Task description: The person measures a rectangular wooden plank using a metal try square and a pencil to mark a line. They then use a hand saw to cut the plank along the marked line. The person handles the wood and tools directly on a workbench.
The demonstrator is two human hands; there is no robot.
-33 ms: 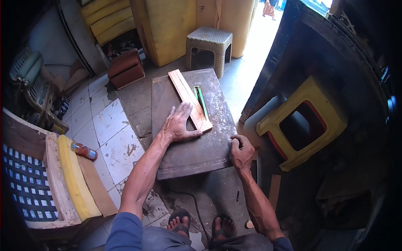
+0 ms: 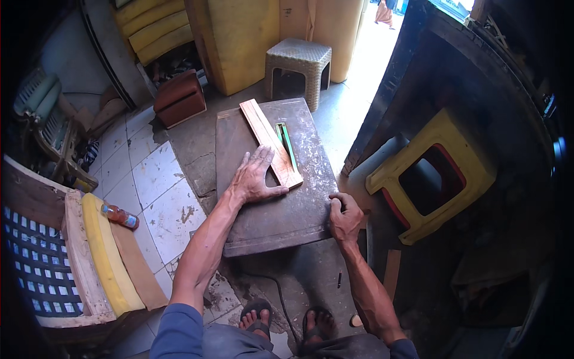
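A plank of light reddish wood [image 2: 257, 122] lies slantwise on a worn, dark table [image 2: 317, 170]. My left hand [image 2: 254, 178] rests beside the plank's near half, fingers spread and touching its left edge, the thumb pointing toward its near end. Along the plank's right side lies a long, narrow green object [image 2: 288, 145] with a dark middle; its exact kind is unclear. At the table's right edge, my right hand [image 2: 345, 219] is closed with its fingers curled. Whatever it holds, if anything, is hidden.
Behind the table stands a woven-pattern stool [image 2: 299, 55]. A yellow stool [image 2: 445, 173] lies tipped over at the right. A webbed wooden frame with yellow foam [image 2: 98, 251] and a bottle [image 2: 121, 216] is at left. A cable [image 2: 281, 299] runs near my feet.
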